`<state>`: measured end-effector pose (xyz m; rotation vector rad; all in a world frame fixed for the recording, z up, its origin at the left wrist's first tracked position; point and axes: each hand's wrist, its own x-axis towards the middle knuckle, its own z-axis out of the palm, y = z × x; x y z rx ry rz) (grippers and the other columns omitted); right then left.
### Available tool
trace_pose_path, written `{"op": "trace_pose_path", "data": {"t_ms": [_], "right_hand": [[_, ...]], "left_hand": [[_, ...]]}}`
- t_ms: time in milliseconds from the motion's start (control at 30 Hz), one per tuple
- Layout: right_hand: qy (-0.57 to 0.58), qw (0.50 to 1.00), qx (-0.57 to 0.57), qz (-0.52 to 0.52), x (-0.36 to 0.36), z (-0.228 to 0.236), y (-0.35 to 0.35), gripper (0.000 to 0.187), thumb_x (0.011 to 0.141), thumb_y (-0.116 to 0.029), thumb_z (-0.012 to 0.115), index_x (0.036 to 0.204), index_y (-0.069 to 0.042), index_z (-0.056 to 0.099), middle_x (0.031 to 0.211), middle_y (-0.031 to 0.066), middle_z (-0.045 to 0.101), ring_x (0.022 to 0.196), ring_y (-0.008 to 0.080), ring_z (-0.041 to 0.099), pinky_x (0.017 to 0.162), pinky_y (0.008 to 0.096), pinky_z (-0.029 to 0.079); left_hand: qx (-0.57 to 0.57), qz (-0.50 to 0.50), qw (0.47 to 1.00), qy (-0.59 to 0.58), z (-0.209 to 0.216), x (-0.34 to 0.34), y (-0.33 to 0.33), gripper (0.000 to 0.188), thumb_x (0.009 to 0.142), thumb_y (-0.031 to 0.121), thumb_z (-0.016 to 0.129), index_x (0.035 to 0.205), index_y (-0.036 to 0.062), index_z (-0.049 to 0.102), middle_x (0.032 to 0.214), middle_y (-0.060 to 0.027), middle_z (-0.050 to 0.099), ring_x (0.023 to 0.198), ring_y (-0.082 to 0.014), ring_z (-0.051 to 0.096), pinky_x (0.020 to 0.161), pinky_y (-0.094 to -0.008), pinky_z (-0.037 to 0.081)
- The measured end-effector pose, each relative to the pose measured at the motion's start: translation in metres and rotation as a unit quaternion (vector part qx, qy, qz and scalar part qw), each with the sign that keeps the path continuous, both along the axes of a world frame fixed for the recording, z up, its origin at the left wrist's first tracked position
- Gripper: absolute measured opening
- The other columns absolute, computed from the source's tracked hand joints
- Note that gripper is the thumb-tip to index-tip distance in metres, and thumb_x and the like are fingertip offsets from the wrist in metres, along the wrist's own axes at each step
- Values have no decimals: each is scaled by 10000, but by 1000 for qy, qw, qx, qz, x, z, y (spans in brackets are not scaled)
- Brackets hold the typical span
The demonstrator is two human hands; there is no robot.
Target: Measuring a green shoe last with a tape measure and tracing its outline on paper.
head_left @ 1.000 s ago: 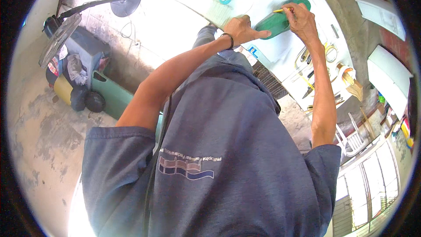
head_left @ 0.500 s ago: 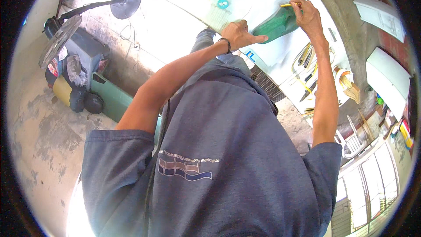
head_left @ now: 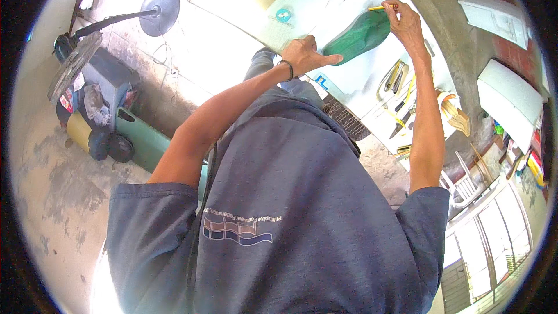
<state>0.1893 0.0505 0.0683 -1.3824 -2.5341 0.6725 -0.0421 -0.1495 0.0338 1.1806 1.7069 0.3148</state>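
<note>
Green foot-shaped form (head_left: pixel 357 36) lay on the pale worktable (head_left: pixel 317 6) | left hand (head_left: pixel 303 57): thumb stretched to the form's left end, whether the other fingers gripped anything could not be told | right hand (head_left: pixel 405 26): fingers pinched a yellow pencil (head_left: pixel 376 8) beside its far end

Two hands (head_left: pixel 305 57) (head_left: pixel 405 26), one green shoe form (head_left: pixel 359 35), one teal disc (head_left: pixel 283 15), seemingly one yellow pencil (head_left: pixel 376 8).

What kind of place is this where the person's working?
Probably a small workshop, maybe for making shoes. There's a green shoe-shaped form between the left hand and right hand, a yellow pencil in the right hand, and hand tools on the white table.
</note>
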Motion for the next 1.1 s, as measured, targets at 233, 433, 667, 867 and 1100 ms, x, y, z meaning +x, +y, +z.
{"op": "trace_pose_path", "data": {"t_ms": [233, 433, 667, 867, 1100], "right_hand": [[3, 1000, 8, -22, 2, 6, -2, 303, 1022, -345, 548, 1109, -96, 698, 918, 182, 690, 864, 304, 680, 810, 408, 533], [35, 999, 2, -32, 10, 7, 5, 323, 1018, -357, 564, 1095, -72, 697, 920, 197, 691, 832, 322, 679, 769, 420, 525], [60, 997, 26, -39, 15, 6, 6, 289, 1007, -317, 593, 1073, -58, 702, 877, 198, 702, 789, 334, 676, 741, 417, 525], [64, 996, 13, -53, 18, 6, 9, 253, 1000, -281, 604, 1045, -54, 706, 857, 195, 706, 753, 332, 677, 707, 407, 525], [43, 997, 26, -63, 27, 1, 12, 215, 989, -239, 617, 1050, -56, 713, 841, 166, 708, 750, 303, 675, 700, 391, 520]], "left_hand": [[-17, 4, 1000, -21, -1, -1, 0, 856, 615, 825, 738, 807, -3, 637, 742, -159, 656, 718, -273, 669, 637, -385, 546], [-11, 2, 1000, -20, -3, -1, 0, 844, 625, 817, 742, 813, 1, 634, 731, -146, 646, 693, -254, 656, 613, -377, 535], [-21, -1, 1000, -21, 1, -1, 2, 827, 634, 811, 741, 804, 9, 630, 718, -124, 639, 674, -239, 644, 597, -373, 524], [-38, 6, 999, -8, 5, -1, 4, 873, 582, 817, 742, 842, -13, 660, 758, -151, 666, 727, -277, 670, 659, -378, 529], [-3, 2, 1000, -8, 0, 0, -2, 812, 637, 797, 748, 789, 11, 616, 717, -119, 631, 677, -229, 632, 610, -380, 519]]}}
